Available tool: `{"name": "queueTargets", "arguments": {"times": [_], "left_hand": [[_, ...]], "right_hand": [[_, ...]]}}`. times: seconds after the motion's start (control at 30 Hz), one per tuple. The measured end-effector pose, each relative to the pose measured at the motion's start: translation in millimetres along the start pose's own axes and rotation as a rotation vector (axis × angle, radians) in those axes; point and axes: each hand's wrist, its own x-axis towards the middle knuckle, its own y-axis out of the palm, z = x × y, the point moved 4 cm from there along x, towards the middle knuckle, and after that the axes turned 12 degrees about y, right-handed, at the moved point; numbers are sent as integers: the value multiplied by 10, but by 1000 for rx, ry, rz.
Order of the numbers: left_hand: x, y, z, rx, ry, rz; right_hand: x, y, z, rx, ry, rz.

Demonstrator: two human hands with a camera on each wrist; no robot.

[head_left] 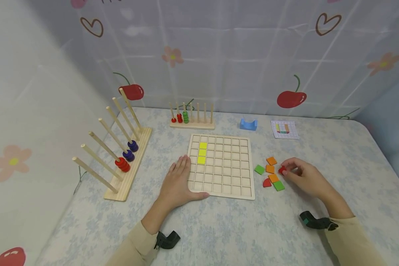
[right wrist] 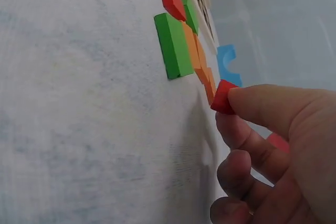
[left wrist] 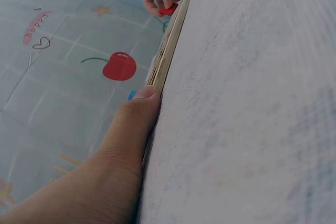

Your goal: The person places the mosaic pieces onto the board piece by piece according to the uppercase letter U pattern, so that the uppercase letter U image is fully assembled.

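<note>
One red piece [right wrist: 222,97] is being pinched by the right hand [head_left: 306,178], right of the grid board [head_left: 227,172] the straight-fingered left hand [head_left: 177,184] is touching.

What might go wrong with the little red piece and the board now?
The red piece could slip, as the right hand pinches it just by the fingertips.

The right hand might bump the nearby green square, which lies close against an orange square, and scatter them.

The board might slide if the left hand at its edge pushes, perhaps jolting the three yellow squares.
</note>
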Motion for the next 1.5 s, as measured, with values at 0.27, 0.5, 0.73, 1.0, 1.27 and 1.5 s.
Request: {"name": "queueTargets", "arguments": {"times": [0.27,0.5,0.73,1.0,1.27,1.5], "left_hand": [[3,2,10,7,-3,8],[8,-2,0,0,0,4],[10,-15,-18,-4,9,-13],[1,-7,-16,-13,3,-11],[-6,-10,-15,-8,11,-31],[3,-8,-8,-2,3,-10]], "right_hand": [[29,-67,181,115,5,6],[59,-13,423,147,-53,25],[165,113,665,267,-79,101],[278,302,910,248,-112,114],[351,391,1105,210,-165,77],[419,467,1222,260,-152,110]]}}
